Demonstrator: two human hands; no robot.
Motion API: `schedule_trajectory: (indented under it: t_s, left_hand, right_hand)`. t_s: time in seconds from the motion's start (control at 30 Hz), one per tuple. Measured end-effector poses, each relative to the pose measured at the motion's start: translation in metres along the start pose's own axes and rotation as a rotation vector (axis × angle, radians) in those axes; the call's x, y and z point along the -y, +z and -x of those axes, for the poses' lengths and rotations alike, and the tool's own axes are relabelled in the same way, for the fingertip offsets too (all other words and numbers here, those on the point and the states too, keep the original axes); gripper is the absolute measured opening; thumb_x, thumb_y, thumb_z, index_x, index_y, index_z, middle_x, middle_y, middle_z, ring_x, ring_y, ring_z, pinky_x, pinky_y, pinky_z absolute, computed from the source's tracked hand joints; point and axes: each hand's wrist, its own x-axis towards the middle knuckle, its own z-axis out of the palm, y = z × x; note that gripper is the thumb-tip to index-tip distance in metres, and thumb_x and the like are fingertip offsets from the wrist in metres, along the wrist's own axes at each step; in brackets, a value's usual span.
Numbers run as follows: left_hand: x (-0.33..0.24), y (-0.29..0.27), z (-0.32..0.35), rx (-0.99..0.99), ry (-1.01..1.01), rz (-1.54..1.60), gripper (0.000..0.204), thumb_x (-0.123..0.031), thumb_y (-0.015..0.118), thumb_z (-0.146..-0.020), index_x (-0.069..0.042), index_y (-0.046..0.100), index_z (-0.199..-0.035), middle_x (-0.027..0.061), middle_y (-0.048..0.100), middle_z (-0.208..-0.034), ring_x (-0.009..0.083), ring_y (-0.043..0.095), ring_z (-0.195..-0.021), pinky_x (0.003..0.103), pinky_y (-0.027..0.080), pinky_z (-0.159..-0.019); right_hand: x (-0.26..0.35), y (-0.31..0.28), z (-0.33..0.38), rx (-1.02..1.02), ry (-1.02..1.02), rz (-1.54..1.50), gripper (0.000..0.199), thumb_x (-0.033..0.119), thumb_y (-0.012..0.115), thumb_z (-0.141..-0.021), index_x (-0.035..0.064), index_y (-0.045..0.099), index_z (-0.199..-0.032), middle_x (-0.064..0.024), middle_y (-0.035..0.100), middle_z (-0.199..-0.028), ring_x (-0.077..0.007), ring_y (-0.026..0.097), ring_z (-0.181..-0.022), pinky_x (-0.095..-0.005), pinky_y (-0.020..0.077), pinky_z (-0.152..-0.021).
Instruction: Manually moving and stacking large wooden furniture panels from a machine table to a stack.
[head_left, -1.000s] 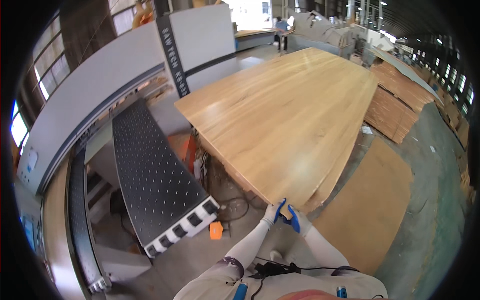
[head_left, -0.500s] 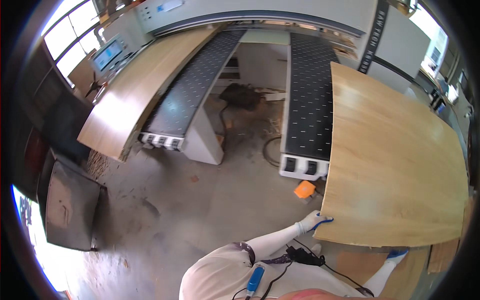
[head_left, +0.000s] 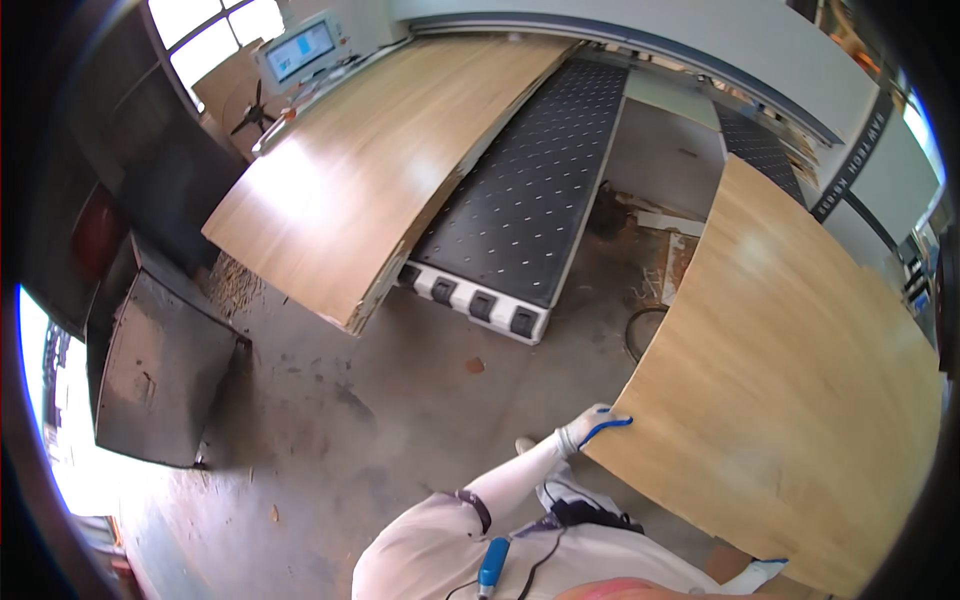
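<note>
A large, light-coloured plywood sheet point(head_left: 780, 380) fills the right side. My left hand point(head_left: 595, 427), in a white glove with blue on it, grips its near left corner. Farther right along the near edge, my right hand point(head_left: 758, 575) is at the sheet in a matching glove; its fingers are mostly hidden by the wood. The sheet covers much of the right-hand machine bed point(head_left: 758, 150), whose far end still shows. A second stack of wood sheets point(head_left: 370, 170) lies on the left, beside the black slotted machine bed point(head_left: 525, 185).
The machine's gantry point(head_left: 640, 38) spans the back. A monitor point(head_left: 300, 50) and a fan point(head_left: 254, 112) stand at the far left. A dark metal bin point(head_left: 165, 370) is at the left. Scraps and a coiled hose point(head_left: 632, 335) lie on the floor point(head_left: 400, 430) between the beds.
The view has swung right to left, showing more of the left stack. The plywood sheet has turned, its near edge now slanting, with both my hands still at it. The orange item is now hidden.
</note>
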Motion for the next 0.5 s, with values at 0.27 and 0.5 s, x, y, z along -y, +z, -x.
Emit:
schedule_trajectory:
  t_s: [0.27,0.5]
  left_hand:
    - [-0.154,-0.133,0.066,-0.071,0.107,-0.166,0.034,-0.035,0.072,-0.087,-0.001,0.07,-0.093,0.004,0.07,-0.08,0.012,0.067,-0.069,0.027,0.053,-0.063]
    - [-0.274,-0.287,0.152,-0.056,0.134,0.045,0.032,-0.022,0.068,-0.09,0.001,0.066,-0.112,0.0113,0.07,-0.101,0.0183,0.069,-0.089,0.03,0.055,-0.08]
  right_hand:
    - [-0.063,0.097,0.196,-0.004,-0.005,0.029,0.058,0.047,0.047,-0.098,0.008,0.046,-0.141,-0.0094,0.052,-0.14,-0.025,0.047,-0.129,-0.0402,0.0374,-0.107]
    - [-0.118,0.121,0.349,0.042,0.017,-0.022,0.058,0.047,0.048,-0.098,0.0068,0.047,-0.14,-0.0102,0.054,-0.138,-0.0249,0.05,-0.126,-0.0397,0.0404,-0.105]
